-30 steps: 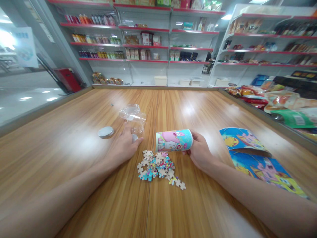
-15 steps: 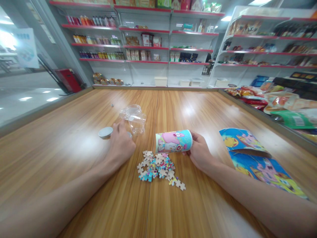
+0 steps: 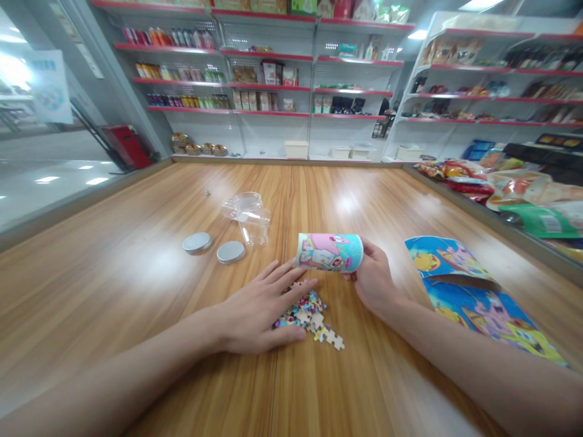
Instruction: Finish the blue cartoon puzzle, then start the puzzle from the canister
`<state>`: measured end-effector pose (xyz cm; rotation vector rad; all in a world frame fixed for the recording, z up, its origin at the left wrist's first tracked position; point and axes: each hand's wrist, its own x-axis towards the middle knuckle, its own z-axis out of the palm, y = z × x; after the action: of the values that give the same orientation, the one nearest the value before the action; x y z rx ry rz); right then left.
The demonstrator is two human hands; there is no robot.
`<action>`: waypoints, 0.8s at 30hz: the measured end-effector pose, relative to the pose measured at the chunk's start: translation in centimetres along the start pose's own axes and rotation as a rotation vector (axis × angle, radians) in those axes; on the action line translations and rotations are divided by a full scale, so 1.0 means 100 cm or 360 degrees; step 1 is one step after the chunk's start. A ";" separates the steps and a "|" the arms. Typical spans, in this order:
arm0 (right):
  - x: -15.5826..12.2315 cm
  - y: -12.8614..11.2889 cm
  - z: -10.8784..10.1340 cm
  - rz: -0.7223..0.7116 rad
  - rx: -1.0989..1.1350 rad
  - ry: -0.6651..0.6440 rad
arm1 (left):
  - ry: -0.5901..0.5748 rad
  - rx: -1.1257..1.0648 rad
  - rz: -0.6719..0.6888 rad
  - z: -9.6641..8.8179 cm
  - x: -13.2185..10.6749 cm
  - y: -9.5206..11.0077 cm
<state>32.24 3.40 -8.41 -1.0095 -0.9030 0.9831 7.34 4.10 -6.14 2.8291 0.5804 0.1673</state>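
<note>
The curled cartoon card (image 3: 330,252) sits above the middle of the surface (image 3: 291,394), its right edge gripped by the right hand (image 3: 376,273), whose fingers are partly hidden behind it. Whether it closes into a full tube or is only a bent sheet cannot be made out; the far side is out of sight. It is smooth and rounded, printed in pink and turquoise, with a pale rim at the gripped end. Its long axis runs roughly left to right, nearly level, the other end pointing left.

Just below and to its left lie the puzzle pieces (image 3: 314,318), flat and knobbed, some showing bare tan backs, others bright print. The left hand (image 3: 259,306) is open, palm down with fingers spread, covering much of the heap; whether its fingertips touch the card is unclear.

Beyond that hand are two round, metallic-looking lids, a nearer lid (image 3: 231,251) and a farther lid (image 3: 197,243), beside clear plastic containers (image 3: 248,215) whose outlines blend together. To the right, blue printed sheets (image 3: 496,309) overlap, the upper one bowed, the lower partly hidden by the right forearm.
</note>
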 end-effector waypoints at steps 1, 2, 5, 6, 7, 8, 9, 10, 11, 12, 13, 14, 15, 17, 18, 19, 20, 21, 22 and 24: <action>0.000 0.000 0.000 0.0009 0.0002 -0.0008 | -0.0006 -0.0011 0.0002 0.001 0.000 0.000; 0.000 0.000 0.000 0.0014 0.0004 -0.0016 | -0.0007 -0.0023 0.0009 0.001 -0.001 -0.001; -0.001 0.001 0.000 0.0009 0.0010 -0.0023 | -0.0002 -0.0045 0.0041 0.003 -0.003 -0.001; 0.000 0.001 -0.001 0.0006 0.0015 -0.0020 | 0.0003 -0.0053 0.0061 0.004 -0.003 -0.001; 0.000 0.001 -0.001 0.0005 0.0021 -0.0015 | 0.0006 -0.0066 0.0087 0.004 -0.003 0.001; 0.000 0.001 -0.001 0.0006 0.0028 -0.0011 | 0.0003 -0.0086 0.0118 0.004 -0.004 0.003; 0.000 0.001 -0.001 0.0008 0.0036 -0.0007 | -0.0011 -0.0111 0.0150 0.004 -0.004 0.006; 0.000 0.000 0.000 0.0009 0.0043 -0.0006 | -0.0035 -0.0140 0.0181 0.003 -0.003 0.011; 0.000 0.000 0.000 0.0009 0.0048 -0.0009 | -0.0067 -0.0175 0.0211 0.002 -0.003 0.016; 0.000 0.000 0.000 0.0008 0.0050 -0.0015 | -0.0097 -0.0214 0.0243 0.001 -0.003 0.021; 0.000 0.000 0.001 0.0007 0.0048 -0.0021 | -0.0121 -0.0257 0.0278 0.000 -0.002 0.027; 0.000 0.000 0.001 0.0008 0.0043 -0.0024 | -0.0139 -0.0309 0.0332 -0.002 -0.002 0.033; 0.000 0.000 0.002 0.0011 0.0035 -0.0024 | -0.0146 -0.0377 0.0406 -0.003 -0.001 0.038; 0.001 -0.001 0.002 0.0019 0.0013 -0.0021 | -0.0089 -0.0590 0.0567 -0.004 -0.001 0.043; 0.001 -0.001 0.002 0.0022 0.0003 -0.0022 | 0.0006 -0.0721 0.0606 -0.004 -0.001 0.043; 0.000 -0.001 0.002 0.0027 -0.0009 -0.0030 | 0.0167 -0.0834 0.0594 -0.003 0.000 0.040; 0.000 -0.002 0.002 0.0030 -0.0023 -0.0043 | 0.0383 -0.0909 0.0523 0.000 0.000 0.036; -0.001 -0.003 0.001 0.0036 -0.0041 -0.0065 | 0.0650 -0.0938 0.0396 0.002 0.000 0.030; -0.002 -0.003 0.001 0.0047 -0.0066 -0.0097 | 0.0950 -0.0867 0.0242 0.006 0.000 0.022; -0.004 -0.005 0.002 0.0086 -0.0140 -0.0196 | 0.1377 -0.0742 -0.0064 0.012 0.002 0.007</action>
<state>32.09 2.94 -7.91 -1.0609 -1.0326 1.0674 7.96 3.34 -7.09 2.1837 0.6361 1.3538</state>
